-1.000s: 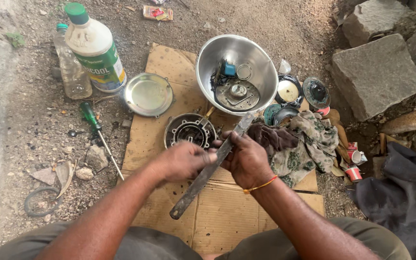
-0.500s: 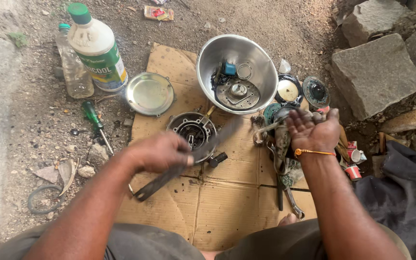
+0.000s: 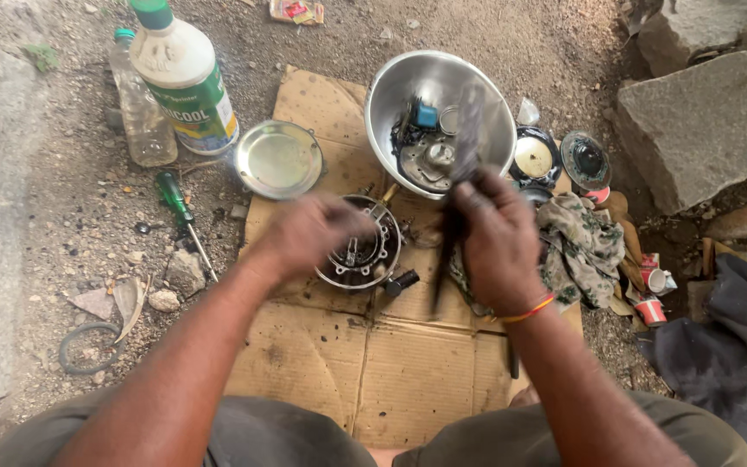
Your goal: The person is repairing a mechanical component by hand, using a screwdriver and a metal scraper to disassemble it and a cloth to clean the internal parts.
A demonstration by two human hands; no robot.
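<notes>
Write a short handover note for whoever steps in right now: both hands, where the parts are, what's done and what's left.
Right hand: gripping a long dark tool, blurred, raised over the cardboard.
Left hand: blurred, above the round metal part; its grip cannot be told.
Things: steel bowl holds small dark parts; shallow lid to its left; green screwdriver on the ground; rag on the right.
Done: some parts are off and in the bowl.
Left: the round part lies open on the cardboard, unfinished.

Flattened cardboard (image 3: 408,372) on gravel ground (image 3: 54,216) carries a steel bowl (image 3: 391,104); apparently a round engine part (image 3: 360,255).
</notes>
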